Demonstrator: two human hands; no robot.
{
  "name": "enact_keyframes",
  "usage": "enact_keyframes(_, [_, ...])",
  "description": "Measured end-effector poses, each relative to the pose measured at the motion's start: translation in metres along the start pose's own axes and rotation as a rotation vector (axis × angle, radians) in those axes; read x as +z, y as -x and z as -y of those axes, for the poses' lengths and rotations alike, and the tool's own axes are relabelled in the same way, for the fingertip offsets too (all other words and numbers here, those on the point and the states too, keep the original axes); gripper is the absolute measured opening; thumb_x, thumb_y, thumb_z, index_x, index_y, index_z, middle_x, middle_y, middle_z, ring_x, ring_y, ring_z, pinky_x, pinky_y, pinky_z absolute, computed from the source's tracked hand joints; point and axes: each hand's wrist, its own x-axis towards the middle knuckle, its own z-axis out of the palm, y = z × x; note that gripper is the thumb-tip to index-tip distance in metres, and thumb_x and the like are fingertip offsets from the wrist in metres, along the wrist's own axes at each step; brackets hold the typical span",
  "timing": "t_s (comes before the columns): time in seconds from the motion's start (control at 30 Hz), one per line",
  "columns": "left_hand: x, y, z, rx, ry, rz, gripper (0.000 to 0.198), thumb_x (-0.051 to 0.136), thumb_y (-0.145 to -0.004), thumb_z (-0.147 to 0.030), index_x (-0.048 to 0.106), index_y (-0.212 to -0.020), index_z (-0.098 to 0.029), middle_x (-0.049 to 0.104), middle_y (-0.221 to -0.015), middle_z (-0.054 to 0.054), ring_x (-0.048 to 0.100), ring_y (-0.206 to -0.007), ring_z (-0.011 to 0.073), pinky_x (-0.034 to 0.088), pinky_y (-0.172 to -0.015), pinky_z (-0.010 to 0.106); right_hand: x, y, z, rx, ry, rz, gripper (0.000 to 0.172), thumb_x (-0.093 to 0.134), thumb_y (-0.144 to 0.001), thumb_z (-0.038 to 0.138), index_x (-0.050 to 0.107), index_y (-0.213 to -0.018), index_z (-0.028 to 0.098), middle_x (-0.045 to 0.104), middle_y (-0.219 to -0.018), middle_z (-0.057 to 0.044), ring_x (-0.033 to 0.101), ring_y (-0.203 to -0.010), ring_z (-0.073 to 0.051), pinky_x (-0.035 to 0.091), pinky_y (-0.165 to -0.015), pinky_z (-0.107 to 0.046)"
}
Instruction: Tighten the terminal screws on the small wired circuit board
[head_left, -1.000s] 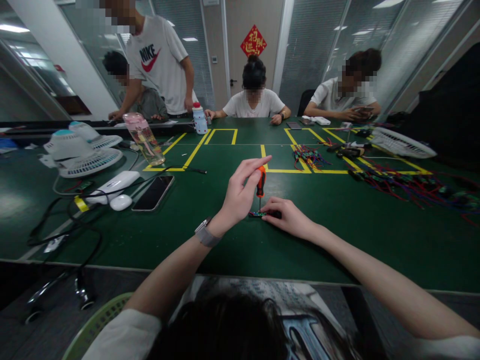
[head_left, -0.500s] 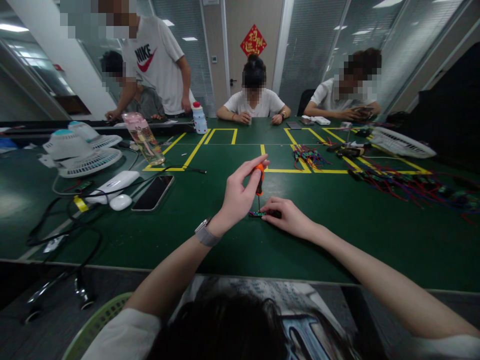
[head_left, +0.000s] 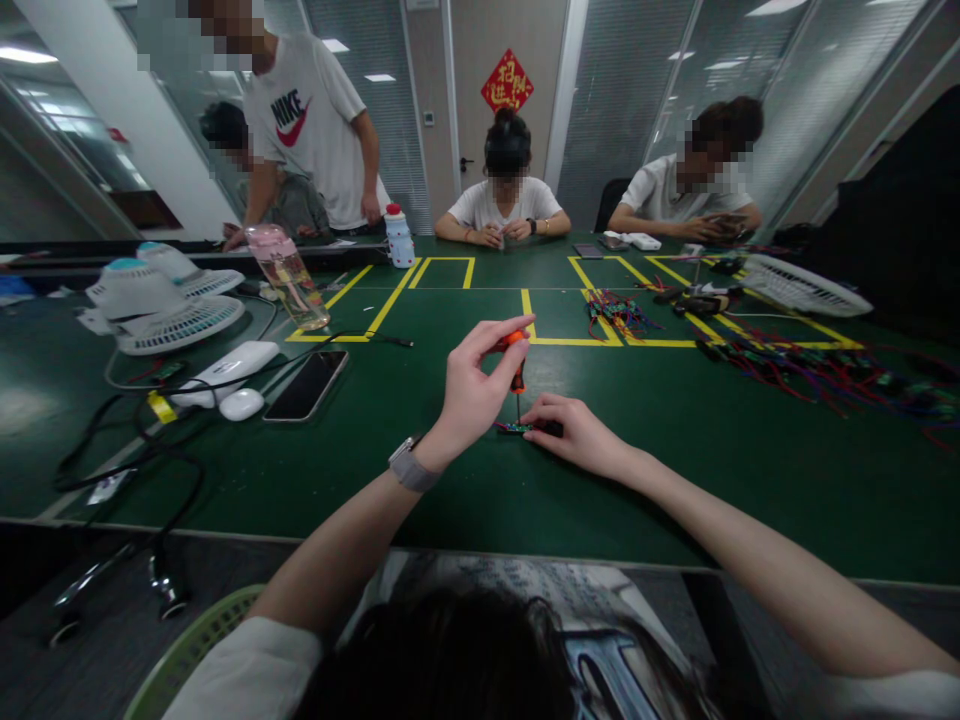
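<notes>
My left hand (head_left: 472, 385), with a watch on its wrist, is closed round an orange-handled screwdriver (head_left: 517, 368) held upright. The screwdriver's tip rests on a small green circuit board (head_left: 516, 428) lying on the green table (head_left: 420, 470). My right hand (head_left: 574, 430) lies just right of the board, its fingers pinched on the board's right end and pressing it to the table.
A phone (head_left: 306, 386), a white mouse (head_left: 241, 404), a white box, cables and two small fans (head_left: 161, 300) lie at the left. A pink bottle (head_left: 289, 277) stands behind them. Bundles of red wired boards (head_left: 825, 370) spread at the right. Several other people sit or stand at the far edge.
My left fingers have shifted on the screwdriver handle, curling further over its top; the tool stays upright on the board. My right hand has not moved. The people opposite moved their hands slightly.
</notes>
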Motion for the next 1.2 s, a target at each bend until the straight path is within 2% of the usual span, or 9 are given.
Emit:
enact_keyframes(0.1, [-0.0013, -0.0004, 0.0007, 0.005, -0.067, -0.024, 0.02, 0.062, -0.087, -0.025, 0.071, -0.105, -0.022, 0.061, -0.101, 0.005, 0.061, -0.088, 0.0134, 0.051, -0.081, 0.027, 0.0, 0.0, 0.0002, 0.0, -0.002, 0.0, 0.013, 0.064, -0.085, 0.018, 0.072, -0.095, 0.014, 0.063, -0.088, -0.007, 0.06, -0.075, -0.017, 0.05, -0.071, -0.03])
enact_keyframes(0.27, [-0.0014, -0.0011, 0.0019, -0.05, 0.075, 0.076, 0.034, 0.042, -0.096, -0.022, 0.061, -0.124, -0.022, 0.066, -0.112, 0.007, 0.064, -0.095, 0.015, 0.051, -0.083, 0.029, -0.0003, 0.0001, 0.0005, 0.001, -0.006, 0.003, 0.013, 0.063, -0.085, 0.019, 0.072, -0.095, 0.015, 0.063, -0.088, -0.006, 0.06, -0.075, -0.017, 0.05, -0.07, -0.03])
enact_keyframes(0.5, [-0.0006, 0.0009, 0.0011, 0.03, -0.125, 0.012, 0.022, 0.062, -0.088, -0.027, 0.069, -0.108, -0.022, 0.061, -0.097, 0.004, 0.06, -0.086, 0.0128, 0.05, -0.078, 0.025, -0.0006, 0.0002, 0.0015, -0.001, 0.008, -0.009, 0.013, 0.064, -0.085, 0.019, 0.072, -0.094, 0.016, 0.063, -0.087, -0.006, 0.06, -0.074, -0.017, 0.05, -0.069, -0.03])
enact_keyframes(0.67, [-0.0001, 0.0009, 0.001, 0.017, -0.016, 0.056, 0.032, 0.042, -0.098, -0.023, 0.061, -0.123, -0.023, 0.062, -0.118, 0.007, 0.062, -0.101, 0.0153, 0.05, -0.089, 0.029, -0.0008, 0.0, 0.0026, -0.004, 0.011, -0.008, 0.013, 0.064, -0.084, 0.017, 0.072, -0.094, 0.014, 0.063, -0.086, -0.006, 0.06, -0.074, -0.017, 0.049, -0.069, -0.029])
enact_keyframes(0.73, [0.0008, 0.0012, 0.0015, 0.018, 0.01, 0.044, 0.03, 0.047, -0.096, -0.023, 0.061, -0.122, -0.022, 0.064, -0.113, 0.007, 0.063, -0.098, 0.0151, 0.051, -0.086, 0.028, -0.0011, -0.0001, 0.0033, -0.004, 0.011, -0.007, 0.013, 0.064, -0.084, 0.017, 0.072, -0.094, 0.015, 0.063, -0.085, -0.006, 0.06, -0.073, -0.017, 0.049, -0.069, -0.029])
enact_keyframes(0.87, [0.0005, 0.002, 0.0018, 0.038, -0.107, -0.026, 0.02, 0.063, -0.087, -0.027, 0.069, -0.106, -0.022, 0.062, -0.099, 0.004, 0.061, -0.087, 0.0134, 0.051, -0.079, 0.025, -0.0012, -0.0004, 0.0037, -0.008, 0.016, -0.012, 0.012, 0.065, -0.084, 0.017, 0.072, -0.093, 0.015, 0.063, -0.085, -0.006, 0.06, -0.073, -0.017, 0.049, -0.068, -0.029])
enact_keyframes(0.97, [-0.0004, 0.0017, 0.0014, 0.027, -0.108, 0.005, 0.025, 0.052, -0.094, -0.028, 0.067, -0.113, -0.023, 0.061, -0.112, 0.006, 0.061, -0.099, 0.0152, 0.05, -0.087, 0.028, -0.0007, -0.0005, 0.0029, -0.007, 0.005, -0.014, 0.012, 0.064, -0.084, 0.017, 0.072, -0.093, 0.016, 0.063, -0.086, -0.006, 0.06, -0.073, -0.017, 0.05, -0.068, -0.03])
enact_keyframes(1.07, [0.0003, 0.0012, 0.0012, -0.001, 0.017, 0.041, 0.032, 0.044, -0.097, -0.024, 0.06, -0.124, -0.023, 0.062, -0.123, 0.008, 0.062, -0.106, 0.0166, 0.049, -0.092, 0.031, -0.0006, -0.0004, 0.0026, -0.005, -0.002, -0.011, 0.012, 0.064, -0.084, 0.018, 0.072, -0.093, 0.015, 0.063, -0.087, -0.006, 0.061, -0.073, -0.017, 0.05, -0.069, -0.03])
enact_keyframes(1.2, [0.0012, 0.0017, 0.0014, 0.0, -0.028, -0.027, 0.023, 0.059, -0.09, -0.025, 0.066, -0.111, -0.021, 0.066, -0.103, 0.005, 0.063, -0.093, 0.0151, 0.051, -0.084, 0.028, -0.0011, -0.0006, 0.0036, -0.006, 0.002, -0.012, 0.012, 0.064, -0.084, 0.018, 0.072, -0.093, 0.016, 0.063, -0.086, -0.006, 0.061, -0.073, -0.017, 0.05, -0.068, -0.03])
